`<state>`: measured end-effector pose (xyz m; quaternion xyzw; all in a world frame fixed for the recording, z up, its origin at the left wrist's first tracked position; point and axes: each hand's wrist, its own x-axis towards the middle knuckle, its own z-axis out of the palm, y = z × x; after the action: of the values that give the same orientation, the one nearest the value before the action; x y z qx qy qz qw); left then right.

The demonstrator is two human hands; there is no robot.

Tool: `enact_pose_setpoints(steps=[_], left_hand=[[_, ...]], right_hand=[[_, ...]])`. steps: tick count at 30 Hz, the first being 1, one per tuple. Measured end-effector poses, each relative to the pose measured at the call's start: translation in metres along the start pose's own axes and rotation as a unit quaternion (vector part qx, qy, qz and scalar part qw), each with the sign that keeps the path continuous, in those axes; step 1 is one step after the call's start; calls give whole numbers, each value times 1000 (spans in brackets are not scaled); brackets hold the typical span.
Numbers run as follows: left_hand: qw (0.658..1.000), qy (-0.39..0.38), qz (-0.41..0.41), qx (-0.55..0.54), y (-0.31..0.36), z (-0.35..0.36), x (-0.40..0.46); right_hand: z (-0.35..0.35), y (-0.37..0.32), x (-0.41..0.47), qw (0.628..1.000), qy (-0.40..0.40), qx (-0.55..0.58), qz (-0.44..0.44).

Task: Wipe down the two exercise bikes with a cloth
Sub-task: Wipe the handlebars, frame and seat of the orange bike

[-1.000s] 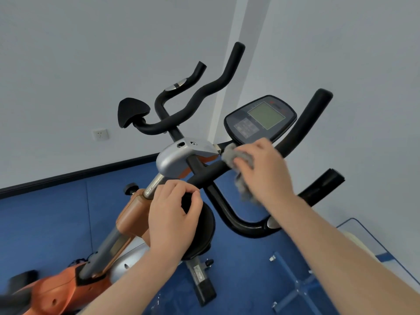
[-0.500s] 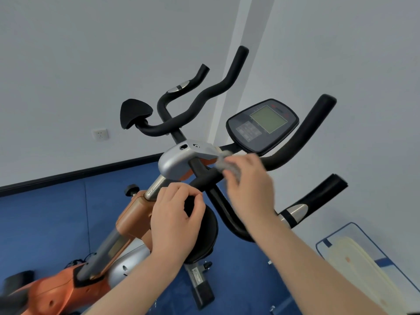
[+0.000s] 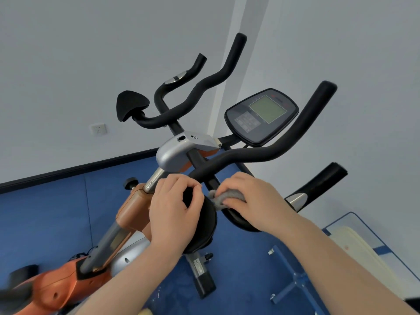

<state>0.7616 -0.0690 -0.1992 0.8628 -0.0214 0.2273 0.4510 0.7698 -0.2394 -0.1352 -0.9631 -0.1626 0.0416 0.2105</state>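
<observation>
Grey cloth [image 3: 223,198] sits in our right hand [image 3: 254,201], pressed on the black bar [image 3: 261,153] climbing up-right; our left hand [image 3: 175,208] grips the round pad [image 3: 204,223] beside it.

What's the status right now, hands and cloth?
Left hand grips black elbow pad. Right hand holds grey cloth against handlebar near centre stem. Nothing in the way.

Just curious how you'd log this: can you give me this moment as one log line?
left hand: grips black elbow pad | right hand: presses grey cloth on handlebar | display console: untouched
</observation>
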Motion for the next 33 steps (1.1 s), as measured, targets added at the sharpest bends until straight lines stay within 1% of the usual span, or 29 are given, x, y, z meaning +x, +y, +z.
enact_pose_setpoints(steps=[3,4,7,8,9,11,13,15,16,18,20,21,26,29,31,33], left_hand=[[1000,-3,7,5,0,-1,0],[1000,-6,9,8,0,-1,0],[1000,-3,9,4,1,-1,0],[1000,-1,7,2,1,-1,0],[1000,-1,5,1,1,-1,0],[1000,-2,1,2,1,0,0],[1000,-2,-1,5,2,-1,0],[1000,-4,-3,6,2,-1,0],[1000,-5,-3,6,2,-2,0],[1000,-4,-2,5,3,-2,0],[1000,-1,0,5,3,-1,-1],[1000,1,0,5,3,-1,-1],[1000,-2,-2,13,4,-2,-1],[1000,-6,-3,17,5,-2,0],[1000,-2,-2,17,4,-2,0],[1000,-2,0,17,4,-2,0]], right_hand=[[11,-12,15,999,43,6,3],[11,-9,12,999,36,16,5],[2,8,-9,998,-42,39,2],[0,11,-12,998,-55,37,3],[0,12,-12,998,-49,36,6],[7,5,-2,999,1,35,7],[17,-7,12,996,77,39,3],[22,-14,21,988,135,70,19],[23,-14,20,984,150,85,34],[21,-5,12,988,138,57,46],[16,8,2,994,102,12,43],[13,11,0,995,89,10,40],[11,-4,24,994,96,49,-4],[7,4,18,995,67,76,-9],[1,11,10,993,32,112,6],[1,11,9,987,36,148,54]])
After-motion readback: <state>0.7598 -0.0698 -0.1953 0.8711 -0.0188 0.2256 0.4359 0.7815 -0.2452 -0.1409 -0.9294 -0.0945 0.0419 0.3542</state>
